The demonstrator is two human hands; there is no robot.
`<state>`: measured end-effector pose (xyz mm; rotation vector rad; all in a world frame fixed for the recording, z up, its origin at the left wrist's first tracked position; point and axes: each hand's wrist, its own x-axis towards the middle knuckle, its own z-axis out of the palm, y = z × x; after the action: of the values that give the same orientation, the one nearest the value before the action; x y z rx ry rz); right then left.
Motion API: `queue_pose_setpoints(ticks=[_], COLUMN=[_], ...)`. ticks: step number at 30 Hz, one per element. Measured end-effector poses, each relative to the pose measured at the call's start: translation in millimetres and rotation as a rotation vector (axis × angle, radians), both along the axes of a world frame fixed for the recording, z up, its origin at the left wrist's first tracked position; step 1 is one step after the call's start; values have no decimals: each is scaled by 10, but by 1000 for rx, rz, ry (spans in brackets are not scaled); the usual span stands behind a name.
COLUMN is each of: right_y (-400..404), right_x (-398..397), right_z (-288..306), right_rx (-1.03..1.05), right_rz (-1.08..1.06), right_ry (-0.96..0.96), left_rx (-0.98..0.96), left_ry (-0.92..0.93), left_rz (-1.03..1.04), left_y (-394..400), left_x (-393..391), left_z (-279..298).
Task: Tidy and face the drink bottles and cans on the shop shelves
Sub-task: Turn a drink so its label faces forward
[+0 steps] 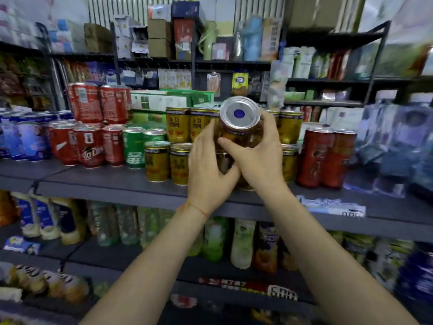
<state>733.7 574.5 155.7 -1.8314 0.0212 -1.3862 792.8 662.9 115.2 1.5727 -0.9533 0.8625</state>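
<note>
Cans fill the grey shelf (98, 181) in front of me. At the far left stand blue cans (25, 139), then a block of red cans (86, 146) with 2 more red ones stacked on top (98, 103). Next to them stand 2 green cans (134, 147), and behind those lie green and white cartons (164, 98). Right of the green cans begin the yellow cans (167, 160), 2 in the front row and more in a row behind them.

My left hand (208, 165) is curled round the lower part of a shrink-wrapped pack of yellow cans (236, 134), fingers up along its left side and thumb pressing near its bottom. The pack is tipped toward me, so the silver end of 1 can (239, 114) with a dark blue dot faces the camera. Its lower edge seems to sit at the shelf, though my hands hide the contact. My right hand (260, 158) grips the same pack from the right, thumb across its front and fingers wrapped round the far side.

Further right more yellow cans (290, 127) stand behind my right hand, then 2 tall dark red cans (325, 158), then blurred bluish packs (398, 141). On the shelf below stand pale green bottles (215, 240).
</note>
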Motion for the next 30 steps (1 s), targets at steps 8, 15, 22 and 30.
queue_pose_setpoints(ticks=[8, 15, 22, 30], right_y=[-910, -1107, -1012, -990], right_x=[-191, 117, 469, 789], right_z=[189, 311, 416, 351], right_rx=[-6, 35, -91, -125], right_rz=[-20, -57, -109, -184], right_ry=[10, 80, 247, 347], left_rx=[392, 497, 345, 324], left_ry=[-163, -209, -163, -91], left_rz=[352, 483, 608, 656], left_y=[-734, -795, -758, -778], left_x=[-167, -108, -167, -106], left_z=[-99, -137, -177, -209])
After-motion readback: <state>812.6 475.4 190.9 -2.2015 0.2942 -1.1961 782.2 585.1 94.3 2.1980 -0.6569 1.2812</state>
